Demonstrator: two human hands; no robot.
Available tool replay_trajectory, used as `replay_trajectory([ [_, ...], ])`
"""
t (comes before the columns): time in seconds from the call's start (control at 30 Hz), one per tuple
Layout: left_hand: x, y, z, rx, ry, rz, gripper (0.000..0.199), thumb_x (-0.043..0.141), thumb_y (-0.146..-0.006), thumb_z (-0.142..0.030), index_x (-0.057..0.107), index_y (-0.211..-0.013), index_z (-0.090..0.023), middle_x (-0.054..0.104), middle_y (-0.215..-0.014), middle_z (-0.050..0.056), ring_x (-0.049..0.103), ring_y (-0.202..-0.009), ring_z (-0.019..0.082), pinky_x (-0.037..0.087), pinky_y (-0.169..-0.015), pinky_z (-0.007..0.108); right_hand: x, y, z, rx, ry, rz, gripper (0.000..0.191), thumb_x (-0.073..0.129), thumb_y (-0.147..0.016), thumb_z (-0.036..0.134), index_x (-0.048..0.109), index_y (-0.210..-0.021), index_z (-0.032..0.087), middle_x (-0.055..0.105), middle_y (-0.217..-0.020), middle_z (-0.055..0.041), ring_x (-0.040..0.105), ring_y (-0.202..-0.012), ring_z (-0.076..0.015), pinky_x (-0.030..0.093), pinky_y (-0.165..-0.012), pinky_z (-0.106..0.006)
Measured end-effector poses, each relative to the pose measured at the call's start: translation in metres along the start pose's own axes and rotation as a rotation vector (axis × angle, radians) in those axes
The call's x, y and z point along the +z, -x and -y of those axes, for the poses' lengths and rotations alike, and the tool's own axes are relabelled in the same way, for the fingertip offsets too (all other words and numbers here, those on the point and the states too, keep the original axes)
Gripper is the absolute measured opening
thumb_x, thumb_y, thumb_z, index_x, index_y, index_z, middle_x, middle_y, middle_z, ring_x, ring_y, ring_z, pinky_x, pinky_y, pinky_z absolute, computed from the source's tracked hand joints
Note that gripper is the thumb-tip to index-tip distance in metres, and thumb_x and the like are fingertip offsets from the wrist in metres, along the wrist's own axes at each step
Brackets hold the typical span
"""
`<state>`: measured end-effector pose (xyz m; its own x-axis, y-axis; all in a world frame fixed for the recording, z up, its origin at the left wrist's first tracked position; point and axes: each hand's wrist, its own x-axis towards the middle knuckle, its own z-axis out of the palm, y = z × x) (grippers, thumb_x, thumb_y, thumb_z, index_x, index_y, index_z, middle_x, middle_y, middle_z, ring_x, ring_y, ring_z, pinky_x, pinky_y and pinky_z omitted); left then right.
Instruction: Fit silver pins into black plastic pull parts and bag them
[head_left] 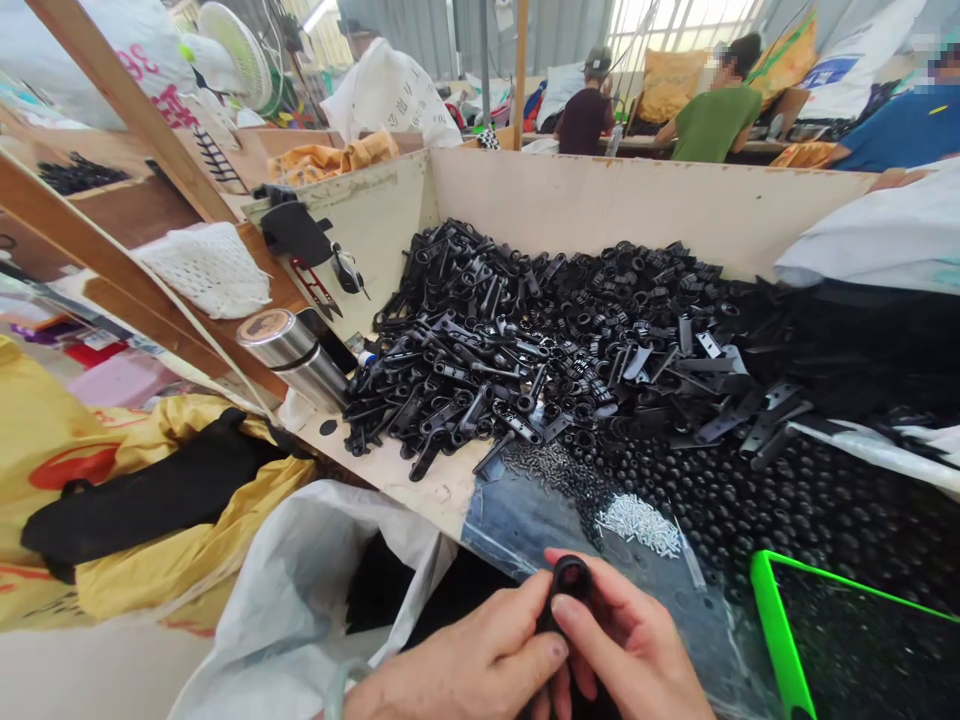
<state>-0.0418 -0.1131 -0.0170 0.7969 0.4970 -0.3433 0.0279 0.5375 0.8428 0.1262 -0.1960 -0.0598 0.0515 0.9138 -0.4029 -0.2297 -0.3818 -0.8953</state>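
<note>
Low in the head view, both hands meet on a black plastic part with a ring-shaped end [573, 572]. My left hand [480, 645] is closed on its left side, thumb pressed along it. From the right, my right hand [626, 635] wraps the same part, its thumb just below the ring. The lower end of the part is hidden by the fingers. Beyond the hands, a pile of silver screws [641, 524] lies on a dark mat [517, 515], beside small dark metal pieces [544, 465].
A heap of black plastic parts [480, 370] fills the walled bench. Many round black pieces [810, 520] spread at right, near a green-rimmed tray [780, 630]. A steel flask [289, 350] stands left, above an open white sack [285, 590]. Several people [716, 120] sit behind.
</note>
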Motion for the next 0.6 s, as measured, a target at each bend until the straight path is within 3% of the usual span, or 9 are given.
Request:
replay_trajectory([
  [0.07, 0.002, 0.0, 0.006, -0.002, 0.025, -0.021, 0.05, 0.07, -0.088, -0.048, 0.068, -0.131, -0.021, 0.071, -0.079, 0.005, 0.067, -0.078, 0.022, 0.053, -0.086, 0.032, 0.002, 0.001, 0.0, -0.021, 0.051, -0.012, 0.051, 0.064, -0.09, 0.063, 0.064, -0.117, 0.019, 0.059, -0.059, 0.0031, 0.059, -0.045, -0.0128, 0.048, -0.044, -0.023],
  [0.13, 0.006, -0.003, 0.011, -0.041, 0.005, -0.01, 0.048, 0.066, -0.093, -0.047, 0.065, -0.133, -0.021, 0.07, -0.079, 0.004, 0.062, -0.066, 0.017, 0.053, -0.073, 0.028, 0.0, 0.001, 0.0, -0.018, 0.068, -0.008, 0.047, 0.063, -0.092, 0.062, 0.065, -0.108, 0.019, 0.057, -0.056, 0.0037, 0.058, -0.042, -0.0124, 0.047, -0.042, -0.021],
  [0.2, 0.008, -0.008, 0.011, -0.051, 0.041, 0.038, 0.046, 0.063, -0.095, -0.046, 0.064, -0.133, -0.02, 0.07, -0.083, 0.004, 0.059, -0.059, 0.013, 0.05, -0.063, 0.025, -0.005, 0.0, -0.002, -0.042, 0.037, 0.012, 0.049, 0.062, -0.091, 0.064, 0.065, -0.112, 0.02, 0.063, -0.061, 0.0013, 0.06, -0.042, -0.0131, 0.049, -0.041, -0.022],
  [0.23, 0.008, -0.01, 0.01, -0.038, 0.104, 0.061, 0.044, 0.063, -0.096, -0.047, 0.065, -0.13, -0.019, 0.071, -0.086, 0.005, 0.061, -0.061, 0.013, 0.05, -0.064, 0.025, -0.009, -0.001, -0.003, -0.101, 0.012, 0.02, 0.056, 0.062, -0.089, 0.068, 0.063, -0.12, 0.021, 0.07, -0.074, -0.0035, 0.067, -0.05, -0.0158, 0.054, -0.046, -0.025],
  [0.3, 0.007, -0.016, 0.004, 0.028, 0.264, 0.046, 0.04, 0.065, -0.095, -0.046, 0.068, -0.122, -0.017, 0.073, -0.095, 0.01, 0.068, -0.078, 0.018, 0.053, -0.078, 0.03, -0.017, -0.003, -0.006, -0.275, -0.005, 0.003, 0.07, 0.059, -0.087, 0.075, 0.055, -0.138, 0.026, 0.073, -0.115, -0.0144, 0.077, -0.085, -0.0256, 0.065, -0.07, -0.038],
  [0.37, 0.005, -0.02, -0.001, 0.1, 0.36, -0.053, 0.034, 0.065, -0.096, -0.043, 0.072, -0.117, -0.017, 0.073, -0.109, 0.013, 0.068, -0.106, 0.025, 0.047, -0.101, 0.038, -0.02, -0.005, -0.009, -0.434, 0.058, -0.081, 0.069, 0.058, -0.09, 0.07, 0.049, -0.145, 0.029, 0.061, -0.141, -0.0164, 0.068, -0.118, -0.03, 0.06, -0.094, -0.046],
  [0.47, 0.005, -0.025, -0.003, 0.136, 0.384, -0.181, 0.033, 0.065, -0.096, -0.038, 0.072, -0.124, -0.022, 0.069, -0.128, 0.01, 0.053, -0.133, 0.028, 0.032, -0.118, 0.041, -0.01, -0.009, -0.008, -0.467, 0.245, -0.197, 0.043, 0.061, -0.097, 0.047, 0.057, -0.134, 0.027, 0.066, -0.134, -0.0129, 0.069, -0.116, -0.024, 0.061, -0.093, -0.036],
  [0.6, 0.009, -0.022, 0.004, 0.059, 0.438, -0.205, 0.041, 0.068, -0.094, -0.036, 0.067, -0.134, -0.027, 0.067, -0.135, 0.006, 0.051, -0.137, 0.028, 0.029, -0.121, 0.043, 0.011, -0.013, 0.005, -0.488, 0.445, -0.185, 0.03, 0.066, -0.093, 0.037, 0.065, -0.121, 0.025, 0.07, -0.121, -0.0072, 0.071, -0.105, -0.0189, 0.06, -0.087, -0.024],
])
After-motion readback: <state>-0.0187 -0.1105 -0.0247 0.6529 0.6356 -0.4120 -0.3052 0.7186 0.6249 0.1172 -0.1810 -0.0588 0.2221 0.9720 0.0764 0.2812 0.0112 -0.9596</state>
